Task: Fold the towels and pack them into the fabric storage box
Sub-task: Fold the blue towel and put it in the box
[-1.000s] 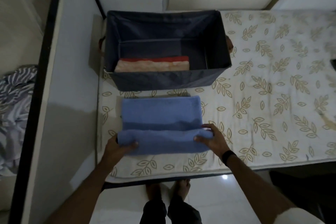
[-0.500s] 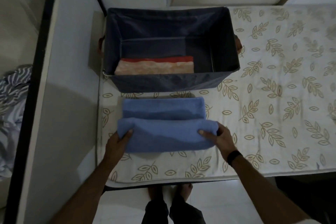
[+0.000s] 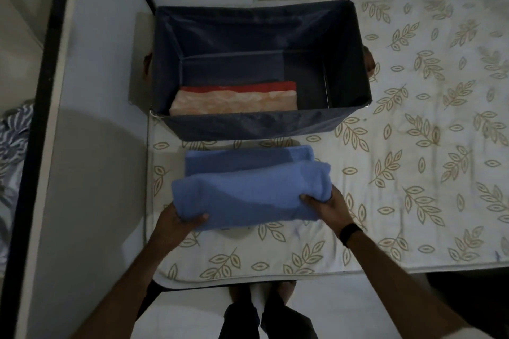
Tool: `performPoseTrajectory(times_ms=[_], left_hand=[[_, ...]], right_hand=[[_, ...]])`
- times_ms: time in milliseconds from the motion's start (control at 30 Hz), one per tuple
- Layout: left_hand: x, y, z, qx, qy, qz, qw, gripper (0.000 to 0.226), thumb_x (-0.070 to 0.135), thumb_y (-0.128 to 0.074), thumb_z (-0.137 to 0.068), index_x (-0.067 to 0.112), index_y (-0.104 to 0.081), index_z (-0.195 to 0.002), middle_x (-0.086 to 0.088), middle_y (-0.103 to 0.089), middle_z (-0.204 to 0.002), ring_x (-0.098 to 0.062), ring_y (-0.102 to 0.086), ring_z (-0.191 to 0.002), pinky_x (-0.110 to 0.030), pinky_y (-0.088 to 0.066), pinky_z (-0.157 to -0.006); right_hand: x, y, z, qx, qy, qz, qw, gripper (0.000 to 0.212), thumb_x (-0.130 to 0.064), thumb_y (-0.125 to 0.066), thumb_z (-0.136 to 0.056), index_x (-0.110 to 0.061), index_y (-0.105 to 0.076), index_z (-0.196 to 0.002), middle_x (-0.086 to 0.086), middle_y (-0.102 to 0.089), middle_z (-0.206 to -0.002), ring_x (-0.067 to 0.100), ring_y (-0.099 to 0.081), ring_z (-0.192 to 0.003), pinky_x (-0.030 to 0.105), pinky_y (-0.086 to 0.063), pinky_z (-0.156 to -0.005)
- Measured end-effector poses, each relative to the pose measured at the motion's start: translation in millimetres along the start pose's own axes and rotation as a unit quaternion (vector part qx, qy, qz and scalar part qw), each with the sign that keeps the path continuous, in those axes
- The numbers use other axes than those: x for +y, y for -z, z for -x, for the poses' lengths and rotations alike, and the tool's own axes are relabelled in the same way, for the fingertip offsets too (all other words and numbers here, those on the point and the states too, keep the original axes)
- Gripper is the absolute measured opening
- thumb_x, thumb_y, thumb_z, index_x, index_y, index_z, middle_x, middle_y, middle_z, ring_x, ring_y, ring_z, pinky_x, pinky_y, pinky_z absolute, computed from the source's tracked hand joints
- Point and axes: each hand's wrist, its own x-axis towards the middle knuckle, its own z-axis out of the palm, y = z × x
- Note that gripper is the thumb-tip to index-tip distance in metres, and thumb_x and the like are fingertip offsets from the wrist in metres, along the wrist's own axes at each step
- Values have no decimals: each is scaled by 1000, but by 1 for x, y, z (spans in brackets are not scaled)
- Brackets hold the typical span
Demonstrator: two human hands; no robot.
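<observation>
Two hands on the blue towel [image 3: 248, 195]. Left hand [image 3: 176, 220] grips its left end, thumb curled over the top; right hand [image 3: 327, 206] pinches the right end, fingers wrapped round the fold. Near half of the towel is raised and folded over the far half, which lies flat on the leaf-print mattress [image 3: 413, 173]. Fabric storage box [image 3: 248, 126], dark blue and open-topped, sits just beyond the towel. Inside it, against the near wall, a folded peach towel [image 3: 234, 103] and red towel [image 3: 239, 87].

Head-worn view, steeply downward, close
</observation>
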Motion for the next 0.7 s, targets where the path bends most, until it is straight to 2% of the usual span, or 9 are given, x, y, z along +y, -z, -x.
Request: performPoseTrajectory(times_ms=[67,133,200,267,300,400,533,633,700], left_hand=[[-1,2,-10,45,-6,9,999,66,52,-81,-65,1,-65,-105,-17,-70,-86,-7,-63,-76,-14,-46,-63],[11,-1,-25,68,-1,14,998,52,50,-73,-73,6,-64,-98,-16,-66,-82,-20,-62,-77,-15,-46,-63],[20,-5,-41,82,12,18,996,71,66,-63,-68,14,-63,-116,-8,-68,-106,-26,-64,-99,-31,-53,-82],[27,-7,-55,91,30,-8,995,92,76,-56,-64,17,-53,-134,-8,-61,-129,-25,-57,-117,-44,-47,-101],[26,-7,-62,88,39,-29,995,98,81,-53,-62,18,-51,-137,-8,-59,-134,-26,-55,-121,-47,-44,-105],[16,-9,-78,60,95,-72,991,110,93,-48,-50,20,-56,-132,-13,-61,-130,-33,-56,-119,-50,-45,-102],[17,-21,-81,102,153,-113,976,93,78,-55,-61,16,-53,-131,-20,-55,-133,-41,-52,-120,-49,-45,-99],[5,-21,-89,160,224,-123,953,124,84,-69,-51,1,-40,-140,-22,-44,-142,-41,-45,-128,-52,-43,-102],[0,-14,-94,134,241,-68,959,139,88,-70,-37,-3,-43,-139,-21,-51,-139,-38,-53,-122,-49,-48,-99]], right_hand=[[-9,-3,-10,7,7,-15,1000,55,-48,-81,-70,-31,-64,-119,-4,-71,-114,16,-67,-105,44,-56,-91],[-21,-8,-21,36,23,-33,999,56,-48,-80,-72,-28,-63,-122,-6,-70,-115,14,-66,-105,39,-56,-89],[-31,-11,-31,73,20,-39,996,47,-41,-80,-77,-27,-63,-119,-9,-69,-112,13,-65,-101,34,-54,-86],[-32,-11,-42,94,0,-5,996,41,-41,-78,-79,-25,-63,-115,-5,-69,-106,19,-64,-99,36,-53,-85],[-31,-12,-47,95,-16,27,995,45,-46,-77,-78,-23,-63,-115,-2,-68,-107,24,-64,-101,38,-53,-86],[-23,-17,-55,83,-84,103,988,70,-62,-73,-73,-19,-58,-125,5,-64,-122,33,-60,-113,43,-51,-94],[-14,-22,-60,127,-148,102,976,78,-64,-81,-59,-15,-51,-112,8,-62,-114,32,-61,-103,44,-53,-89],[-2,-23,-65,132,-168,81,974,93,-64,-84,-53,-12,-46,-121,10,-56,-123,33,-58,-110,45,-52,-93],[-4,-22,-69,94,-165,72,979,89,-57,-82,-64,-12,-44,-130,11,-57,-129,34,-57,-114,41,-50,-92]])
